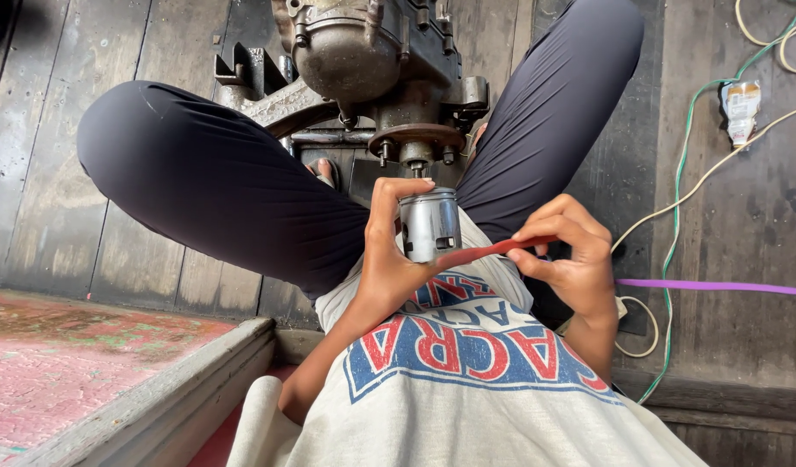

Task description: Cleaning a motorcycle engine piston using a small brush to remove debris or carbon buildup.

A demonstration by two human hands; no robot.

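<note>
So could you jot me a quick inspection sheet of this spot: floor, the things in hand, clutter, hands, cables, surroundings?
Surface: dark wooden plank floor, worn and stained.
Job's things: metal piston, upright; thin red tool touching its lower side.
Clutter: small packet on the floor at the right.
Hands: left hand wraps the piston; right hand pinches the red tool.
Cables: green cable, cream cable, purple strap, all loose at the right.
Surroundings: grimy engine between the crossed legs; pink painted slab with a wooden edge at the left.
</note>
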